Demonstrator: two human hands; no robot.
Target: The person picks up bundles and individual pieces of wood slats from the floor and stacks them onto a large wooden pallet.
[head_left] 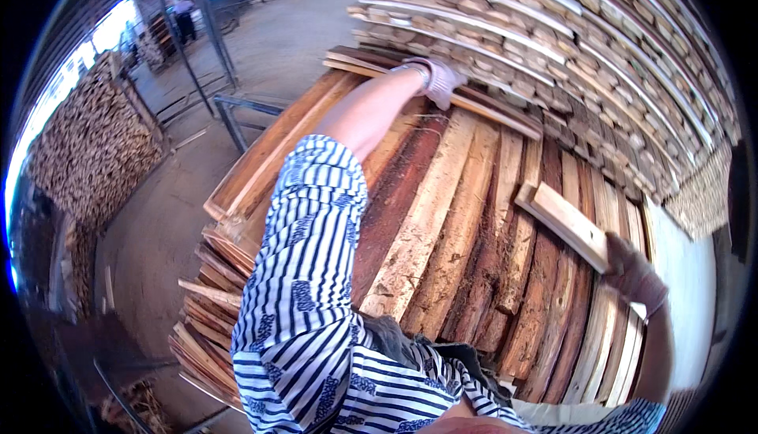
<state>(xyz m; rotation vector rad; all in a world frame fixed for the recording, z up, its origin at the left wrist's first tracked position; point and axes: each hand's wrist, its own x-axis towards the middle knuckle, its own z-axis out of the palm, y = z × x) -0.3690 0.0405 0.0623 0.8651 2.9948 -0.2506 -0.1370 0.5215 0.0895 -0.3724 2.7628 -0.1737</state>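
Observation:
My left hand, in a pale glove, reaches to the far side of the wood pile. Its fingers curl over a long wooden plank that lies crosswise over the far ends of the boards. At the right, my right hand, in a darker glove, is closed round the near end of a short pale board, which points away toward the upper left above the pile. Beneath both hands rough-sawn boards lie side by side, some pale, some reddish brown with bark and sawdust on them.
A tall stack of short wood pieces, layered with pale strips, rises just beyond the pile. Split pieces jut out at the pile's left. Metal frames and another wood stack stand farther left. A person is in the distance.

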